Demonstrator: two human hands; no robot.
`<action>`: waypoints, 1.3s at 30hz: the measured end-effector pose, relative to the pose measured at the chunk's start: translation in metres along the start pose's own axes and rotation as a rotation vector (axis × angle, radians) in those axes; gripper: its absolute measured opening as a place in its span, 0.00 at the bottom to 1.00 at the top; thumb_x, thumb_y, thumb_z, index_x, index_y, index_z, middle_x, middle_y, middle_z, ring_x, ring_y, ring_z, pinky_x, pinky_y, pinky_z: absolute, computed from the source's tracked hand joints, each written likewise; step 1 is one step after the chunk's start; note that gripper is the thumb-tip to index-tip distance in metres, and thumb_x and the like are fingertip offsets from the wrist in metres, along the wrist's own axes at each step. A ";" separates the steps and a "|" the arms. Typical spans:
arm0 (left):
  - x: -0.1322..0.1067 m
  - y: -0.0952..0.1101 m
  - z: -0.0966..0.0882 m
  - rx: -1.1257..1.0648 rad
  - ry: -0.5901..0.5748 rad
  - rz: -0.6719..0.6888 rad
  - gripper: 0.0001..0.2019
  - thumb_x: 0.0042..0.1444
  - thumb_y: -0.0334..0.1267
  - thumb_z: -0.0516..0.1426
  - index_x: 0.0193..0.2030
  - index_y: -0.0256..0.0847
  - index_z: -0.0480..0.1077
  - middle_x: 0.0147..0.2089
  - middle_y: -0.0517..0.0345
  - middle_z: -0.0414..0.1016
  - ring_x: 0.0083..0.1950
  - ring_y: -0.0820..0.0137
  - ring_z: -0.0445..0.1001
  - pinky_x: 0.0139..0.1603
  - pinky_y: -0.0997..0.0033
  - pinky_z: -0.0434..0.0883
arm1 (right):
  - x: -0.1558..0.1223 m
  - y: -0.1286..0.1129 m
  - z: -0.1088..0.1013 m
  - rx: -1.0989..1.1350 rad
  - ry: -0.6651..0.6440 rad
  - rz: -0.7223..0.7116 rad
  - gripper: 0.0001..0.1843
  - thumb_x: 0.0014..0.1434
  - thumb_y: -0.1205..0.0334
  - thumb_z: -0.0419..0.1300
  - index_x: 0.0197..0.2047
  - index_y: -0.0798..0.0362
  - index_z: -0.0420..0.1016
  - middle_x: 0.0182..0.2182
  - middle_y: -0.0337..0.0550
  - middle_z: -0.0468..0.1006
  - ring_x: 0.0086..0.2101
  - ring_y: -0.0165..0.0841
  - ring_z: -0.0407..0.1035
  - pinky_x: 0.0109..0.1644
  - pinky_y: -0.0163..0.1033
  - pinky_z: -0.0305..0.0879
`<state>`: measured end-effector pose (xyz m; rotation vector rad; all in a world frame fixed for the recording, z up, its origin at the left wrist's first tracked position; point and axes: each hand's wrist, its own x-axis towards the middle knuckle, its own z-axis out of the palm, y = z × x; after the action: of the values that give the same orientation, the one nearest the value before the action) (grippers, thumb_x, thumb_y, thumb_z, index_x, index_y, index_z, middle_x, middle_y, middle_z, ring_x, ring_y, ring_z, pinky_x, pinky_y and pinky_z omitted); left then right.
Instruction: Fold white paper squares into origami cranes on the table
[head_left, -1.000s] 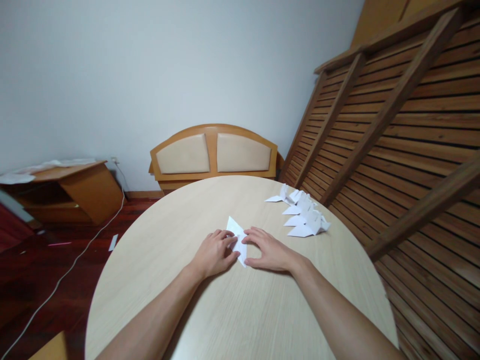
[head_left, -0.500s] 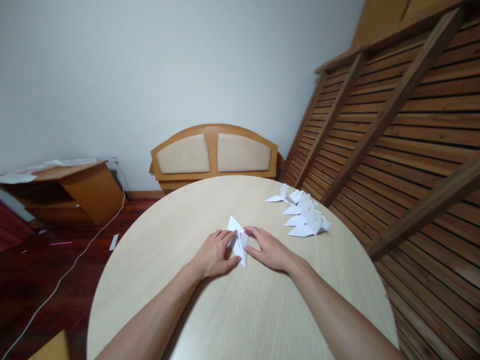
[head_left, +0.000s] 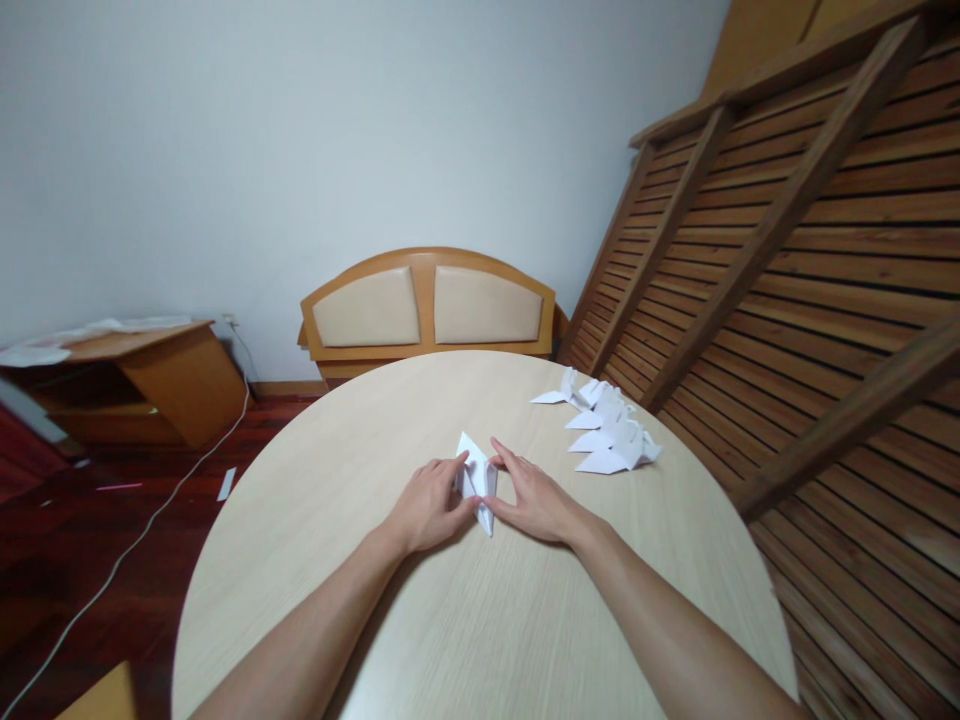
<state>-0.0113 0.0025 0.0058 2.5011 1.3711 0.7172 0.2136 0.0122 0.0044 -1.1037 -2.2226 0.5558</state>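
A piece of white folded paper (head_left: 472,476), shaped like a narrow diamond, lies on the round table (head_left: 420,620) between my hands. My left hand (head_left: 429,505) grips its left side, thumb near the lower part and fingers higher up along the edge. On the opposite side my right hand (head_left: 534,500) pinches the right edge, the thumb pressing near the lower middle and the index finger raised a little. Several white folded paper birds (head_left: 611,432) stand in an overlapping row to the right of my right hand.
Beyond the table is a wooden headboard (head_left: 427,300) with two cream panels. A slatted wooden frame (head_left: 787,240) leans along the right side. At left stand a low wooden cabinet (head_left: 180,385) and, on the dark red floor, a white cable (head_left: 154,520).
My right index finger has lifted, and the thumb has moved slightly inward and down on the paper. My left thumb has shifted up a little. The paper birds have not moved.
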 end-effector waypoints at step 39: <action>0.004 -0.005 -0.003 -0.212 0.039 -0.189 0.13 0.64 0.45 0.52 0.46 0.40 0.74 0.39 0.52 0.79 0.40 0.64 0.75 0.42 0.68 0.68 | 0.003 0.002 -0.015 0.023 -0.067 -0.067 0.09 0.65 0.59 0.59 0.44 0.50 0.80 0.41 0.45 0.82 0.43 0.38 0.74 0.50 0.42 0.66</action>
<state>-0.0146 0.0083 0.0077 2.1736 1.4381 0.8268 0.2233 0.0173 0.0156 -1.0085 -2.2957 0.5970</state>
